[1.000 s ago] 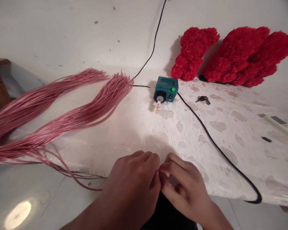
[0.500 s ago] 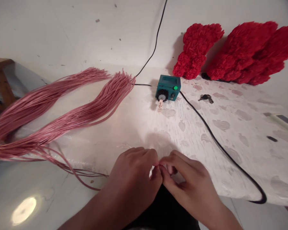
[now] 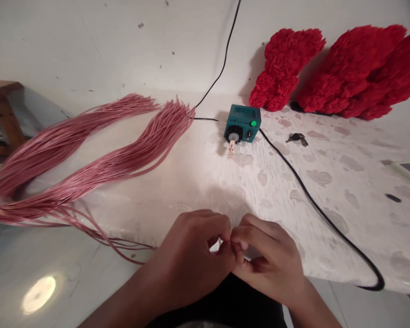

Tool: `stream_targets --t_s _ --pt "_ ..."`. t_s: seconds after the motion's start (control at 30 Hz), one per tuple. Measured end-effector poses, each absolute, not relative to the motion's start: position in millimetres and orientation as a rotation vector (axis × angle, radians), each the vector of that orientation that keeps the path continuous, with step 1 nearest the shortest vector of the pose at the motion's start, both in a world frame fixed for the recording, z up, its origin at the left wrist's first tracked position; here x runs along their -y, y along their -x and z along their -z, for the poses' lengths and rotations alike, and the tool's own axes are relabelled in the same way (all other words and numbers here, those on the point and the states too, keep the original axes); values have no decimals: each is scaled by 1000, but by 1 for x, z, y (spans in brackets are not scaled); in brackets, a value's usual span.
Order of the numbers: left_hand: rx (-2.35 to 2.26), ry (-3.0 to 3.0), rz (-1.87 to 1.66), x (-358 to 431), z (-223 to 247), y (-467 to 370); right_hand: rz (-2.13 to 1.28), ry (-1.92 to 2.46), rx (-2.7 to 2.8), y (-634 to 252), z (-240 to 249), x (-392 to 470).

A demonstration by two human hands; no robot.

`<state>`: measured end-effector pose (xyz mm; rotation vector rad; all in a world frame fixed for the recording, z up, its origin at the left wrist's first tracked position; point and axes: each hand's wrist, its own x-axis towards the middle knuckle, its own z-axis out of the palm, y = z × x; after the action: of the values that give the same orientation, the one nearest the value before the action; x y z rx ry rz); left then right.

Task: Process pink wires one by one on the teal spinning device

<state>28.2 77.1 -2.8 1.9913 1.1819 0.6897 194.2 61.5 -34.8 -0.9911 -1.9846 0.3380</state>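
Observation:
At the table's near edge my left hand (image 3: 198, 255) and my right hand (image 3: 268, 257) meet, thumbs and forefingers pinched together at the tips. Whatever they hold is too small to make out. Pink strands (image 3: 112, 159) lie in two long bundles to the left, and a few loose ones run toward my left wrist. Beyond my hands stands a small teal machine (image 3: 243, 123) with a green button, a black toothed wheel and a copper-coloured piece at its front.
Red ruffled bundles (image 3: 276, 68) lean on the wall at the back right. Keys (image 3: 297, 138) lie on the patterned cloth (image 3: 319, 177). A thick black cable (image 3: 304, 189) curves across the right side. A wooden stool (image 3: 7, 118) stands at far left.
My fingertips have shifted slightly, and the fingers of my right hand are curled in more. The whole view has moved a little.

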Motion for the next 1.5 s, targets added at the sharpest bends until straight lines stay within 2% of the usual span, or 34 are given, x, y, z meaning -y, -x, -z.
stream_targets --t_s 0.4,0.73,0.87,1.03,1.13,1.3,1.5 --pt "-1101 -1321 -734 -76 11 -33 -343 998 1728 -182 41 -56" --pt "-923 -837 -1008 -81 12 -30 -786 955 1206 -182 47 -52" --pt "-965 -835 -1041 -81 12 -28 -880 952 1277 -185 48 -53" --pt "-956 -925 -992 -77 16 -32 -749 1004 1501 -180 47 -53" --pt "-862 -780 -1098 -81 20 -27 -721 1035 1280 -181 46 -54" --pt "-670 -493 -1362 -96 19 7 -870 940 760 -202 46 -59" --pt "-659 -455 -1437 -101 18 18 -977 961 812 -205 56 -56"
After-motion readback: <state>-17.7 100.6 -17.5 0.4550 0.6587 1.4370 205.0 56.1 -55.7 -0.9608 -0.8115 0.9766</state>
